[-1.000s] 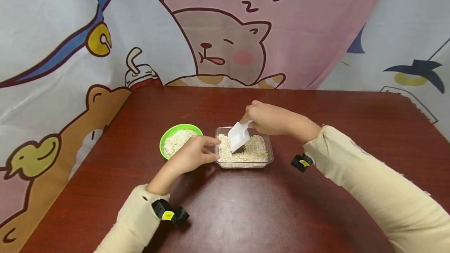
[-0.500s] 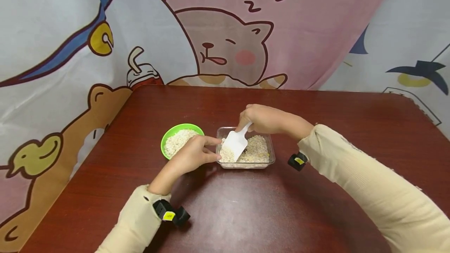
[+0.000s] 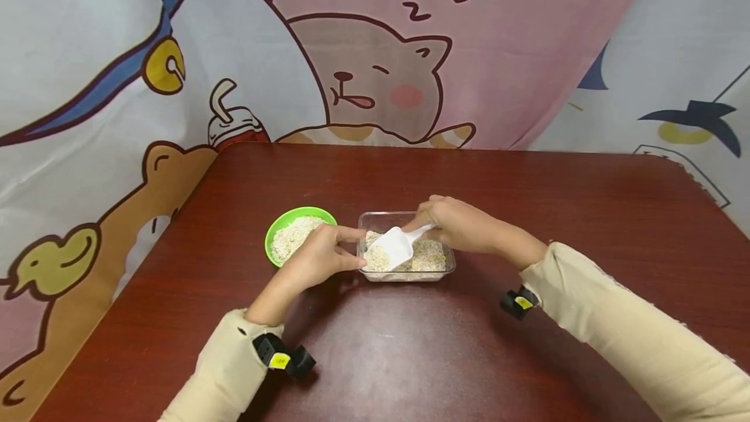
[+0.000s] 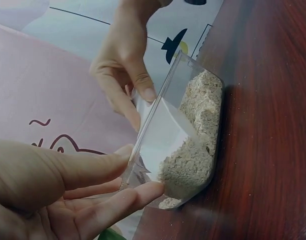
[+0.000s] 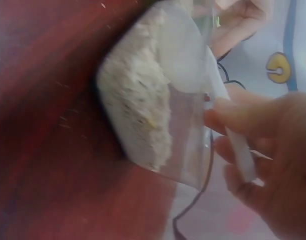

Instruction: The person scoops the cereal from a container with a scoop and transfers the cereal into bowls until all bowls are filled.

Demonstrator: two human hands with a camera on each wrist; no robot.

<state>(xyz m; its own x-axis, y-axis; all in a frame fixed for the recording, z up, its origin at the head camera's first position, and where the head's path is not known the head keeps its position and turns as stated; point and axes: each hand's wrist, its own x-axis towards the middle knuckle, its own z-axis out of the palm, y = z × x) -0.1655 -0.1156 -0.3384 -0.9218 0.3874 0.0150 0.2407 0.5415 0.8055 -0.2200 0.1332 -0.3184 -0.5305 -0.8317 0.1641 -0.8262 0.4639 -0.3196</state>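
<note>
In the head view, my right hand (image 3: pixel 463 223) grips the handle of a white plastic scoop (image 3: pixel 400 244). The scoop's blade sits low in the left half of a clear plastic container (image 3: pixel 407 277) of pale rolled oats (image 3: pixel 430 257), with oats on its front part. The right wrist view shows the handle (image 5: pixel 241 157) between curled fingers. My left hand (image 3: pixel 316 256) holds the container's left end, its thumb and fingertips at the rim. Through the clear wall in the left wrist view, oats (image 4: pixel 190 165) lie against the scoop (image 4: pixel 165 130).
A green bowl (image 3: pixel 271 238) of pale flakes stands left of the container, partly behind my left hand. Both lie on a reddish-brown wooden table (image 3: pixel 527 194). A printed cartoon cloth (image 3: pixel 498 38) hangs behind the table. Black cameras are strapped at both wrists.
My right hand has come down and nearer to me. The scoop, steeply tilted before, now lies flatter toward the container's left end, with oats on it. My left hand stays put.
</note>
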